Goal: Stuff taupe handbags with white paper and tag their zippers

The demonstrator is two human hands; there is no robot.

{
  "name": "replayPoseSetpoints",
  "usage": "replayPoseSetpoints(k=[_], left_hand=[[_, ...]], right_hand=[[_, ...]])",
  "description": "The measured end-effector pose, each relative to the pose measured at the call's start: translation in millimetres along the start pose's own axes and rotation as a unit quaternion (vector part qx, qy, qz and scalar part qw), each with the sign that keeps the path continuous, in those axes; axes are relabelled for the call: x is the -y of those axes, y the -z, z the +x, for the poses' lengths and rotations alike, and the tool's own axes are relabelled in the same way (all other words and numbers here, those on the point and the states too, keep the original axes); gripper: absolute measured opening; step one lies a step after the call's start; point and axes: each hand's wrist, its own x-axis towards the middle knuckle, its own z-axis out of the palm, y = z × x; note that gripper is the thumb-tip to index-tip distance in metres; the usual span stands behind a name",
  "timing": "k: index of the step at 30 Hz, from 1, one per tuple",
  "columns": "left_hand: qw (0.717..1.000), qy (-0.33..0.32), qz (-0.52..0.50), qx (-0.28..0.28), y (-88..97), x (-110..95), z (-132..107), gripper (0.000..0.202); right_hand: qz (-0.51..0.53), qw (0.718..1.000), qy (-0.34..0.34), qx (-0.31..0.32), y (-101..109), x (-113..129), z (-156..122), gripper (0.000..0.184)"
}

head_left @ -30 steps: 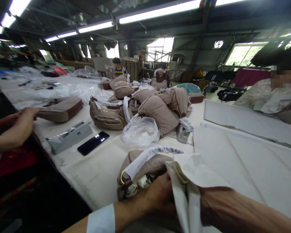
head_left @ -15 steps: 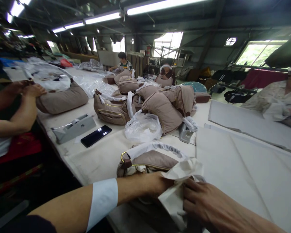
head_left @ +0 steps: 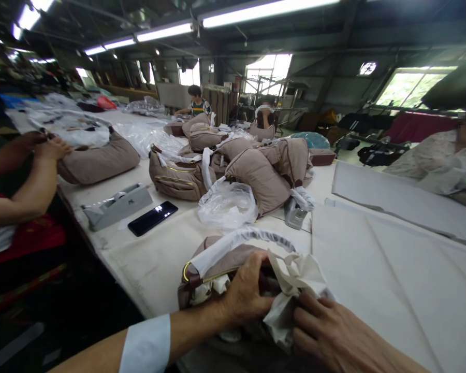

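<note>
Left hand (head_left: 246,292): fingers spread at your bag (head_left: 227,263) — maybe to hold it wide.
Right hand (head_left: 326,329): your fingers grip crumpled paper (head_left: 295,274) — maybe to bunch it.

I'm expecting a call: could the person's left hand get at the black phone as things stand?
Probably yes: the left hand looks open at the mouth of the nearest bag, and the phone lies uncovered on the table. Only the bag's end and its wrapped handle seem to stand between them.

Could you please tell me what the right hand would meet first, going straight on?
The right hand would first meet the crumpled white paper it is holding; beyond that, depth is unclear.
</note>
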Motion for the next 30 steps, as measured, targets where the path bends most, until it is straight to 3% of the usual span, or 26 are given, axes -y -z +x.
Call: replayPoseSetpoints(k=[2,4,8,10,13,15,18,21,22,24,27,30], left_hand=[[0.998,-0.063,-0.026,0.016,2.6,2,-3,0.068],[0.985,-0.141,-0.037,0.092,6.4,3,-4,0.058],[0.962,-0.181,0.07,0.195,12.9,-2,-2,0.038],[0.925,-0.188,0.184,0.273,9.1,-7,4,0.033],[0.844,-0.162,0.311,0.405,-8.3,-16,21,0.009],[0.814,-0.14,0.335,0.453,-17.4,-23,31,0.018],[0.824,-0.146,0.345,0.424,-4.1,-37,33,0.017],[0.855,-0.203,0.378,0.291,41.4,-51,13,0.021],[0.853,-0.215,0.387,0.277,58.1,-54,3,0.019],[0.826,-0.194,0.421,0.321,84.9,-53,-19,0.024],[0.779,-0.119,0.514,0.339,100.8,-31,-45,0.066],[0.742,-0.028,0.592,0.312,100.2,1,-50,0.035]], right_hand=[[-0.003,1.0,0.002,0.003,-1,1,3,0.011],[0.002,1.0,0.003,0.014,-3,-1,3,0.01],[-0.002,1.0,0.016,0.005,-4,-9,-1,0.014],[-0.007,1.0,0.018,-0.003,-7,-8,-2,0.017],[-0.014,1.0,0.013,0.003,-13,3,1,0.017],[-0.02,1.0,0.014,0.003,-15,9,3,0.017],[-0.016,0.999,0.028,-0.003,-9,6,6,0.017],[-0.009,1.0,0.023,-0.003,4,-4,7,0.014],[-0.012,1.0,0.017,0.006,6,-7,7,0.011],[-0.022,0.998,0.026,0.046,5,-10,8,0.011],[-0.052,0.987,0.037,0.15,-12,-9,13,0.02],[-0.056,0.965,0.015,0.254,-22,-9,22,0.027]])
